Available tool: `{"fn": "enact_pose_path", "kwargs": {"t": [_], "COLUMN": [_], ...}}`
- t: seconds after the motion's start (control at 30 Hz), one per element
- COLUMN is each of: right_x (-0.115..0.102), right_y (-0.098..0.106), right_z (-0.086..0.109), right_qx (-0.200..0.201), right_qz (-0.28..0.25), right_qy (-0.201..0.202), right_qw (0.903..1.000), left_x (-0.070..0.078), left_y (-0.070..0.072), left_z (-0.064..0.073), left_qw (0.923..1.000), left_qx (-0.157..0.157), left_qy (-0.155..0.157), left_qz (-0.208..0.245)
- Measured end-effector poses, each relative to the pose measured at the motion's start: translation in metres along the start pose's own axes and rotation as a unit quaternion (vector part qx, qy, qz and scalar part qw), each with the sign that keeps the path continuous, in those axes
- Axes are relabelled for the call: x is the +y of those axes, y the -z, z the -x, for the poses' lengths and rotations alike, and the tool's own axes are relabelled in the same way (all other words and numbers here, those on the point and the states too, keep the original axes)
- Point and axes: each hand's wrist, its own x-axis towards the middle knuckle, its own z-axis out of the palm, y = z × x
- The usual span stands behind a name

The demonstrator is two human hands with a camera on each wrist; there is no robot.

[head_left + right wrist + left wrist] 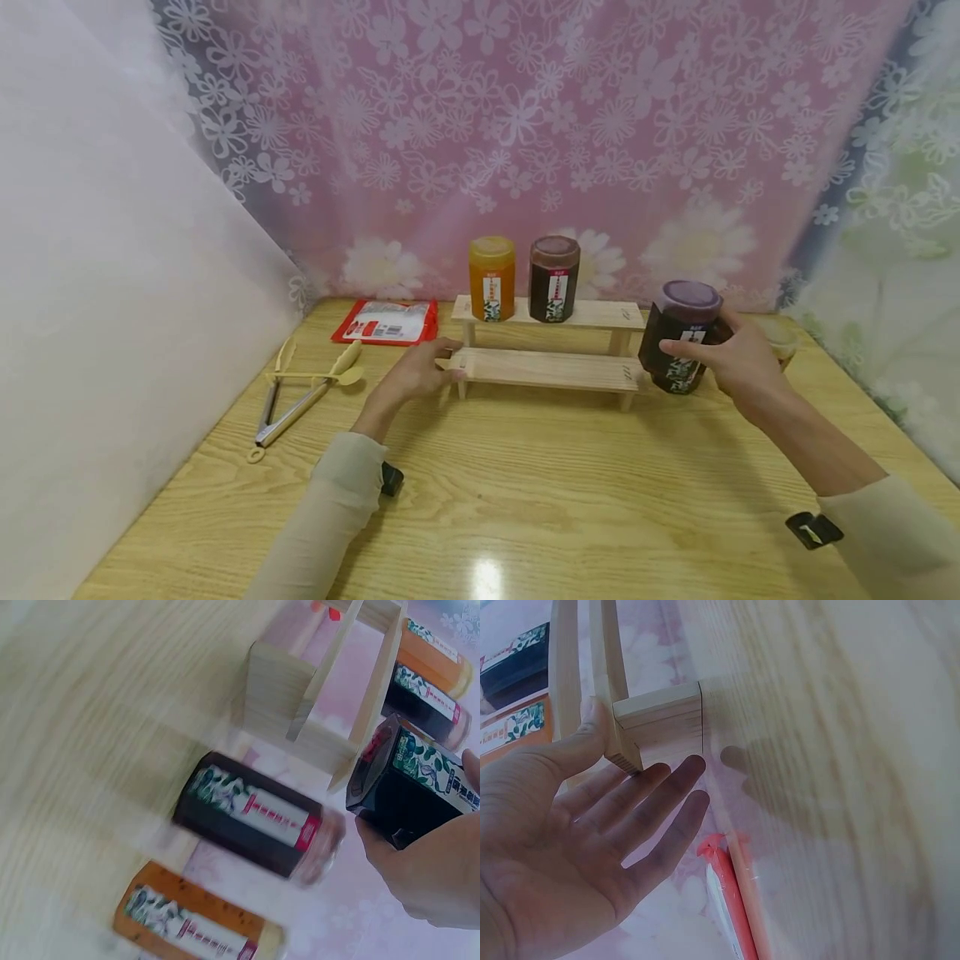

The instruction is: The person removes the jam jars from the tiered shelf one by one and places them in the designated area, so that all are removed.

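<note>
My right hand grips a dark jar with a purple lid, thumb across its front, beside the right end of a two-step wooden stand. In the right wrist view that jar is tilted, close to the stand's upper step. My left hand is at the left end of the lower step. In the left wrist view its thumb rests against the plank, while the other fingers spread fairly straight near the stand's leg. An orange jar and another dark jar stand on the upper step.
Another dark jar and an orange-brown jar stand on the table, right of the stand, largely hidden behind my right hand in the head view. Left lie a red-and-white packet and yellow-tipped tongs. A floral cloth hangs behind.
</note>
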Motion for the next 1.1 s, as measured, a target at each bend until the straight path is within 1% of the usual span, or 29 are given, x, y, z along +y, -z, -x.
{"fn": "enact_pose_path", "kwargs": {"t": [0.27, 0.5, 0.73, 0.93, 1.03, 1.1], "right_x": [0.021, 0.041, 0.061, 0.083, 0.091, 0.095], "right_y": [0.026, 0.05, 0.065, 0.081, 0.087, 0.089], "right_z": [0.015, 0.023, 0.03, 0.037, 0.039, 0.041], "right_qx": [0.011, 0.0, -0.014, -0.027, -0.033, -0.031], "right_qz": [0.054, 0.053, 0.036, 0.032, 0.03, 0.037], "right_qy": [-0.01, -0.039, -0.068, -0.091, -0.102, -0.103], "right_qw": [0.9984, 0.9978, 0.9969, 0.9949, 0.9938, 0.9935], "left_x": [0.001, -0.001, -0.001, 0.001, 0.001, 0.002], "left_y": [0.001, 0.002, 0.003, 0.0, 0.0, -0.001], "left_z": [0.0, 0.001, 0.003, 0.002, 0.002, 0.002], "left_qw": [1.0, 1.0, 0.9999, 0.9999, 0.9999, 0.9999], "left_qx": [0.001, 0.002, 0.005, 0.0, 0.001, 0.001], "left_qy": [-0.001, 0.001, -0.003, -0.007, -0.007, -0.007], "left_qz": [0.0, -0.008, -0.012, -0.011, -0.012, -0.012]}}
